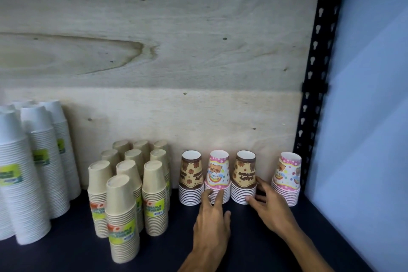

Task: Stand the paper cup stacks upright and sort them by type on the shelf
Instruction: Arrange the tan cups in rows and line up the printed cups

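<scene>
Standing upright on the dark shelf (254, 238), brown stack (244, 180) sat between two pink stacks (217, 178) (287, 180), directly ahead of both hands. Right hand (270, 207) curled its fingers round the brown one's base; left hand (213, 218) touched the nearer pink with spread fingers. Plywood (154, 51) backed everything.

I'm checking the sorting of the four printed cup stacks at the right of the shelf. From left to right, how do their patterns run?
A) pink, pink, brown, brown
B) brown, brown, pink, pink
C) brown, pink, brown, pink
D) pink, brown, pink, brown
C: the first brown stack, a pink stack, the second brown stack, then the far pink stack alternate, so the types are still mixed.
</scene>
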